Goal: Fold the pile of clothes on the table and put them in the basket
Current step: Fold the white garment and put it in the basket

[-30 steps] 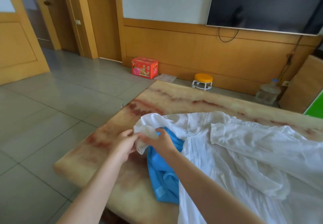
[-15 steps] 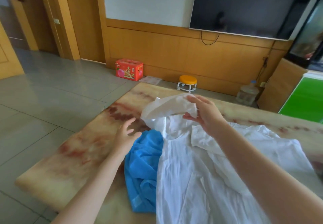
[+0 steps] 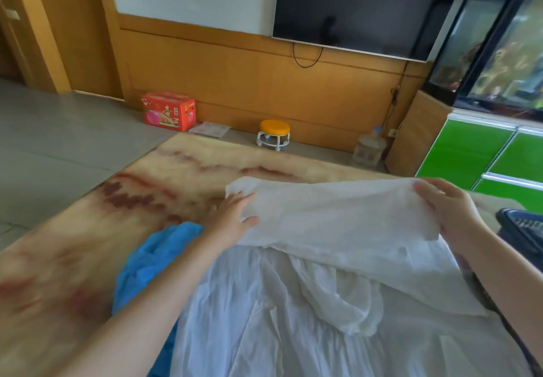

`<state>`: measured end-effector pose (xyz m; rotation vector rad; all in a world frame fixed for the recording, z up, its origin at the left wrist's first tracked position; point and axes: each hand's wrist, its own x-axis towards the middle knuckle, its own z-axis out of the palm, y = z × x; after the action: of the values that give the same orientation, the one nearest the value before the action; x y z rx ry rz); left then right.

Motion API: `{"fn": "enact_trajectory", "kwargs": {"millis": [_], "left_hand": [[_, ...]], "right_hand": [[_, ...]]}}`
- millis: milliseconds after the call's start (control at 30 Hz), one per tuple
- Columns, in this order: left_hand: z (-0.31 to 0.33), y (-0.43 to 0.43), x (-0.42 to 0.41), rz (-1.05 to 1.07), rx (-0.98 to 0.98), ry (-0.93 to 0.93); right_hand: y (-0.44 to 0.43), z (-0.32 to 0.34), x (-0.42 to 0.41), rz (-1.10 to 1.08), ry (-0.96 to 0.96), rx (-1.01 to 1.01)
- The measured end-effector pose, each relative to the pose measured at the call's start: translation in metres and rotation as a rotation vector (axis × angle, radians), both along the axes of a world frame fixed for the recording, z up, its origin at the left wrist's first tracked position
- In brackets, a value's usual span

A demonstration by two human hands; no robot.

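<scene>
white shirt (image 3: 323, 259), blue garment (image 3: 152, 259)

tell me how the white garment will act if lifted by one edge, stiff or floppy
Probably very floppy: the white garment drapes between the left hand and right hand and bunches into soft folds below. Likely light for its size, since the fabric looks thin and crinkled. Pushed, it would probably wrinkle rather than slide.

One camera rides on the person's head at the near edge of the cream marble-patterned table with red veins (image 3: 88, 229). It looks forward and down, close over the tabletop. Beyond the table's far edge it takes in the orange wood-panelled wall (image 3: 235, 82).
</scene>
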<state>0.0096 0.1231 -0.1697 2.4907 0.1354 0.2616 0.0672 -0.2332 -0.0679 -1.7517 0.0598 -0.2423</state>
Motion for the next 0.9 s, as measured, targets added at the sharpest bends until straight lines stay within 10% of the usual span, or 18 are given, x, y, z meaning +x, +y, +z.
{"fn": "enact_trajectory", "kwargs": {"millis": [133, 333, 767, 900], "left_hand": [[-0.010, -0.018, 0.011, -0.088, 0.370, 0.309], [-0.032, -0.030, 0.011, -0.029, 0.439, 0.449], [-0.049, -0.045, 0.015, -0.088, 0.407, 0.501], [-0.045, -0.045, 0.017, -0.069, 0.291, 0.429]], "right_hand": [[-0.013, 0.005, 0.030, 0.003, 0.061, 0.120], [-0.050, -0.082, 0.063, -0.103, 0.287, -0.681], [-0.076, -0.123, 0.084, -0.237, 0.179, -0.547], [-0.077, -0.116, 0.080, -0.122, 0.403, -0.638]]}}
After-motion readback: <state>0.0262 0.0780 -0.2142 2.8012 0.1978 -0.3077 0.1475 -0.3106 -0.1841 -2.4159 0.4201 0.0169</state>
